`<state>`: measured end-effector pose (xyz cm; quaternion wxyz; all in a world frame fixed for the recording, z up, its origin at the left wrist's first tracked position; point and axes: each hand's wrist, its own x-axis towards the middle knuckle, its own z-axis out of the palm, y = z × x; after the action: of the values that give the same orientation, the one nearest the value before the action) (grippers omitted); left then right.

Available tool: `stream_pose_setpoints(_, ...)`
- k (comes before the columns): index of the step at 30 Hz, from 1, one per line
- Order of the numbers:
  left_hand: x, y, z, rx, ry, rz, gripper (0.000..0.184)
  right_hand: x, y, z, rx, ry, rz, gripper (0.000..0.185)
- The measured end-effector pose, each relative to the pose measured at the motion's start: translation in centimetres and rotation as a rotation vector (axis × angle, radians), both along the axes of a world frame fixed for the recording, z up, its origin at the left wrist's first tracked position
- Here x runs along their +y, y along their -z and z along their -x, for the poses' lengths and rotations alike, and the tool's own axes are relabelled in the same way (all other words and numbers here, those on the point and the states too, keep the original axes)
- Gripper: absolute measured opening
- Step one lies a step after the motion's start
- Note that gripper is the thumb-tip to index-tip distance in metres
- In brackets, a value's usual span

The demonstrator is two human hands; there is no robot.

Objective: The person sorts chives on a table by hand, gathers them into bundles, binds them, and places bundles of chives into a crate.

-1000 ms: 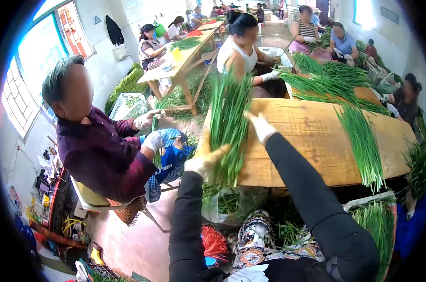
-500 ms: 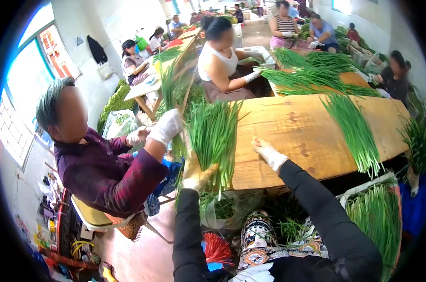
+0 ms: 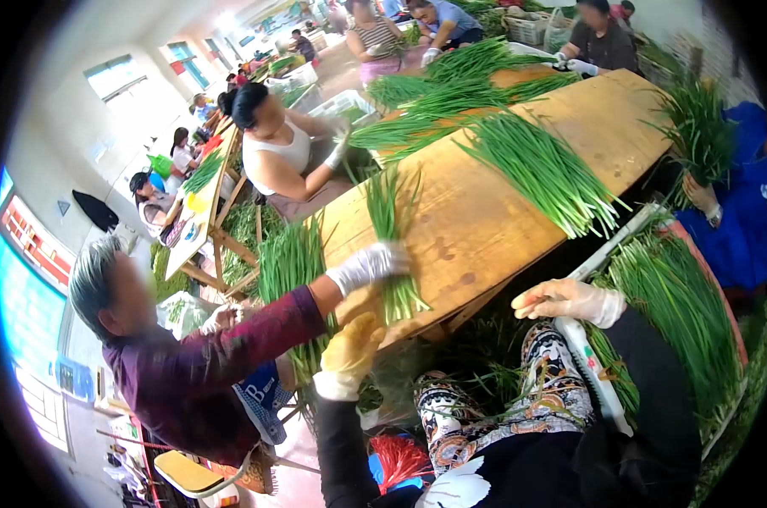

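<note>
My left hand point(image 3: 354, 347), in a yellowed glove, is raised at the table's near left edge beside a pile of long green chives point(image 3: 292, 267). Its fingers point upward, loosely bent, and I see nothing in them. My right hand point(image 3: 570, 302), gloved too, hovers palm inward above the rim of a crate point(image 3: 588, 364), fingers stretched out and holding nothing. On the wooden table point(image 3: 459, 229), a smaller bunch of chives point(image 3: 398, 292) lies under the gloved hand point(image 3: 371, 267) of the person at my left. Farther right is a wide bunch of chives point(image 3: 544, 173) with pale stem ends.
Chives fill the crate at my right point(image 3: 671, 313). A blue-clothed person's hand point(image 3: 701, 196) holds a bunch at the far right. Across the table sits a person in a white top point(image 3: 282, 152). Red ties point(image 3: 398, 461) hang by my left leg.
My left hand has come off the left chive pile, and my right hand has left the tabletop toward the crate. The left co-worker has reached over, laying a bunch on the table. My view has turned.
</note>
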<state>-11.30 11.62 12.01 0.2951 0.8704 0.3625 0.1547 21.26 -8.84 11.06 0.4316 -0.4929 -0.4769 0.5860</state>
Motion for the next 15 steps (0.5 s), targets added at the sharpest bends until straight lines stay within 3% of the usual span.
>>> stream_pose_setpoints(1, 0.3, 0.7, -1.4, 0.032, -0.037, 0.052, 0.041, -1.5, 0.4, -0.7, 0.007, 0.050, 0.000, 0.036)
stream_pose_setpoints(3, 0.4, 1.4, -4.4, 0.108, -0.062, -0.112, 0.035, -4.7, -1.1, -1.1, 0.000, 0.172, -0.003, 0.037)
stream_pose_setpoints(6, 0.3, 1.0, -8.0, 0.201, -0.057, -0.245, 0.042, -9.2, -1.9, -2.6, -0.150, 0.311, 0.060, 0.031)
stream_pose_setpoints(7, 0.9, 1.2, -9.1, 0.258, -0.151, -0.127, 0.062, -11.0, -1.2, -3.3, -0.119, 0.373, 0.071, 0.030)
stream_pose_setpoints(9, 1.3, 2.5, -10.5, 0.180, -0.111, -0.390, 0.074, -14.0, -2.0, -3.8, -0.079, 0.511, 0.073, 0.030)
stream_pose_setpoints(10, 2.9, 5.6, -10.9, 0.200, -0.183, -0.218, 0.094, -15.6, -0.1, -5.0, -0.039, 0.515, -0.003, 0.029)
stream_pose_setpoints(11, 2.5, 5.6, -11.6, 0.204, -0.182, -0.224, 0.094, -16.9, 0.0, -5.2, -0.038, 0.590, 0.018, 0.025)
stream_pose_setpoints(13, 1.6, 5.5, -12.9, 0.295, -0.434, -0.365, 0.108, -18.7, -0.1, -5.7, -0.064, 0.651, 0.034, 0.022)
stream_pose_setpoints(15, 2.0, 4.3, -13.8, 0.264, -0.509, -0.187, 0.115, -20.2, 0.9, -6.5, -0.092, 0.705, 0.056, 0.019)
